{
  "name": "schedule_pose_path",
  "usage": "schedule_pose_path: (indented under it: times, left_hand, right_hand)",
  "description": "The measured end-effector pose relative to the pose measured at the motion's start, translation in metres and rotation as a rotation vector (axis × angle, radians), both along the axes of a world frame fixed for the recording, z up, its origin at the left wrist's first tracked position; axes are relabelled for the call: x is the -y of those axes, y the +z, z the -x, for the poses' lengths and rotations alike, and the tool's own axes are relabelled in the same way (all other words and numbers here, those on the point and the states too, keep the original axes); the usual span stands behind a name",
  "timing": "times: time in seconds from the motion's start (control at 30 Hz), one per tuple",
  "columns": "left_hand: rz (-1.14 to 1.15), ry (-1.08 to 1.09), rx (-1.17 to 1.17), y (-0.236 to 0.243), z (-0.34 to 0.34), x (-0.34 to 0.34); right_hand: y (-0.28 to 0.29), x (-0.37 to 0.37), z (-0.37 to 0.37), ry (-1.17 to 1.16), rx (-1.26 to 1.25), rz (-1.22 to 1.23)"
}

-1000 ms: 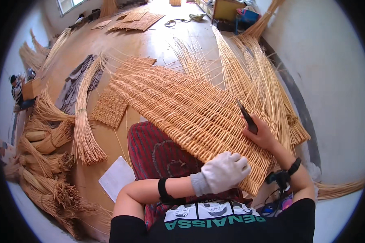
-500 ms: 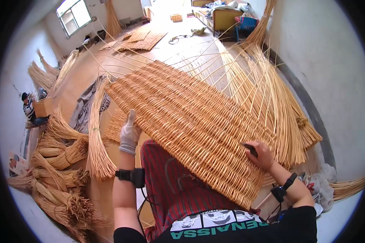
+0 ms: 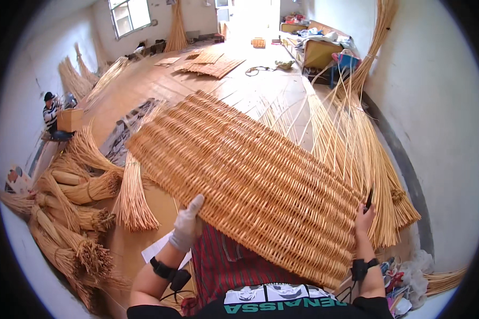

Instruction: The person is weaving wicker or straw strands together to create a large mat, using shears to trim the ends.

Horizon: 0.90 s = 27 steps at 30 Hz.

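Note:
A large woven wicker panel [image 3: 250, 186] lies slantwise over my lap, its far end toward the left. My left hand [image 3: 188, 223], in a whitish glove, grips its near left edge with the thumb up along the rim. At the right edge is my bare right hand [image 3: 364, 219], closed around a small dark pointed tool that looks like a knife [image 3: 369, 200]. Its tip points upward, away from the weave. The panel hides some of my right fingers; whether they also hold the edge is unclear. Red striped cloth [image 3: 218, 266] covers my lap.
Loose willow rods [image 3: 351, 138] fan out at the right by the wall. Tied bundles [image 3: 80, 223] are piled at the left, near another rod bundle [image 3: 135, 202]. Flat woven panels [image 3: 213, 65] lie farther off. A seated person [image 3: 56, 114] is at far left.
My right hand has moved off the panel's surface to its right edge, the tool now pointing up. My left hand shows lower and farther right. Long rods beyond the panel's far end no longer show.

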<state>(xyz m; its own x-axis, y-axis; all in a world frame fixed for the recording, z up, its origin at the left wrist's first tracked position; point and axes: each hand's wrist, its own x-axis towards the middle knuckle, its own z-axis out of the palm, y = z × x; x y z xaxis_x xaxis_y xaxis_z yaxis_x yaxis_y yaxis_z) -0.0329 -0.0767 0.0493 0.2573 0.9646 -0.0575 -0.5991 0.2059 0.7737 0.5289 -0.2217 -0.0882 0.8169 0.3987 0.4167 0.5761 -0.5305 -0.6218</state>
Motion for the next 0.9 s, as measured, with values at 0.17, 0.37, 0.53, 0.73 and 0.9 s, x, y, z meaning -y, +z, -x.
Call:
schedule_pose_path:
  times: [0.17,0.37,0.53,0.73,0.9]
  left_hand:
    - [0.337,-0.219,-0.283,-0.034,0.045,0.116]
    - [0.125,-0.928,-0.981,0.01,0.049,0.175]
    - [-0.781,-0.269,-1.359,0.049,-0.024,0.103]
    - [-1.253,-0.189,-1.617,-0.036,-0.092,0.02]
    - [-1.347,-0.337,-1.703,-0.053,-0.098,0.014]
  right_hand:
    - [0.026,-0.075,-0.053,0.219,-0.093,0.005]
    - [0.113,-0.181,-0.006,0.546,0.027,-0.24]
    - [0.143,-0.226,0.036,0.732,0.168,-0.358]
    - [0.083,-0.226,0.08,0.738,-0.054,-0.243]
    - [0.072,-0.26,0.046,0.754,-0.162,0.044]
